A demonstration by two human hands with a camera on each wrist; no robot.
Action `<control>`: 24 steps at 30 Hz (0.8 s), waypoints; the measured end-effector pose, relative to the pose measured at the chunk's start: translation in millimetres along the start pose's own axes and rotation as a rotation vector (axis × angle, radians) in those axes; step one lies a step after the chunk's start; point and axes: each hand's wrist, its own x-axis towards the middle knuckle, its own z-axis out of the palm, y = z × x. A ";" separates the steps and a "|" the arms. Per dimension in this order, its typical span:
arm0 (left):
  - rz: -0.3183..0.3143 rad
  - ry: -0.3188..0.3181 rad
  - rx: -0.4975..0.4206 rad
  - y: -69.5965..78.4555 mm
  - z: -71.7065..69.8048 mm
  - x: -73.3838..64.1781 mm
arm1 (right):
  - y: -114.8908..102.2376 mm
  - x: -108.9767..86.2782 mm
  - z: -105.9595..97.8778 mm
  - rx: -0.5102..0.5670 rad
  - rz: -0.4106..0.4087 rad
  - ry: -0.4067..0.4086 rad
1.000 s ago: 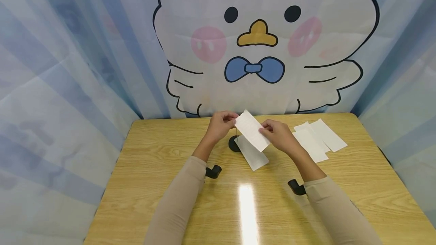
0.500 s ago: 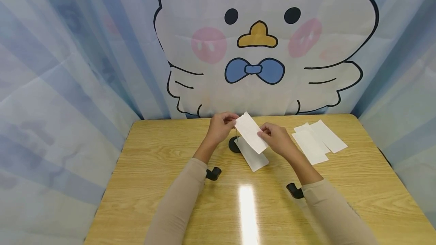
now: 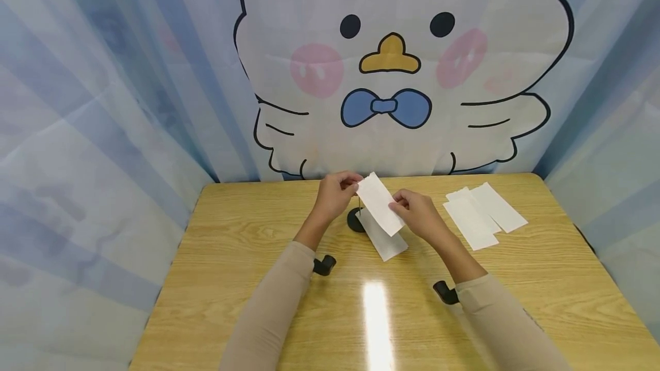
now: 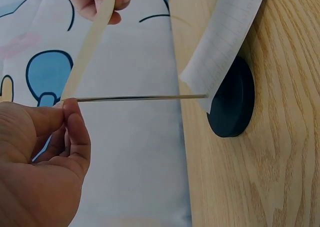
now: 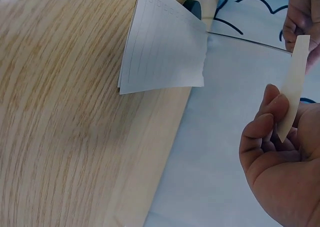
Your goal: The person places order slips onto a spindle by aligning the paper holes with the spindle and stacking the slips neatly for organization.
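A receipt spike with a round black base (image 3: 354,221) stands upright at the table's back, its thin metal rod (image 4: 145,98) rising from the base. Low on the rod sits at least one white lined slip (image 5: 162,49), fanning out to the front right. Above it another paper slip (image 3: 380,204) is held at the rod's top. My left hand (image 3: 334,194) pinches that slip's left end where it meets the rod tip; whether the tip pierces it is hidden by the fingers. My right hand (image 3: 419,215) pinches the slip's right edge between thumb and fingers.
Several loose white slips (image 3: 471,219) lie overlapping on the wooden table (image 3: 247,279), to the right of my right hand. A printed curtain (image 3: 319,142) hangs right behind the table's back edge. Black wrist mounts (image 3: 323,265) stick out from the sleeves.
My right hand has shifted slightly down and left, with the held slip's free end. The left hand stays at the rod tip; the view has tilted a little.
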 end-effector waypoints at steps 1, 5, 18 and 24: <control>0.001 0.001 0.000 -0.1 0.2 -0.1 | 0.2 -0.4 0.1 0.000 -0.002 0.002; -0.022 0.005 -0.045 -1.5 0.2 0.7 | 1.2 -1.4 1.3 -0.001 -0.006 0.014; -0.033 0.017 -0.079 -1.9 -0.5 0.4 | -1.0 -4.2 -0.7 -0.004 -0.010 0.047; 0.007 0.021 -0.020 -1.7 1.3 -1.6 | -1.9 -5.9 -0.3 0.002 -0.016 0.055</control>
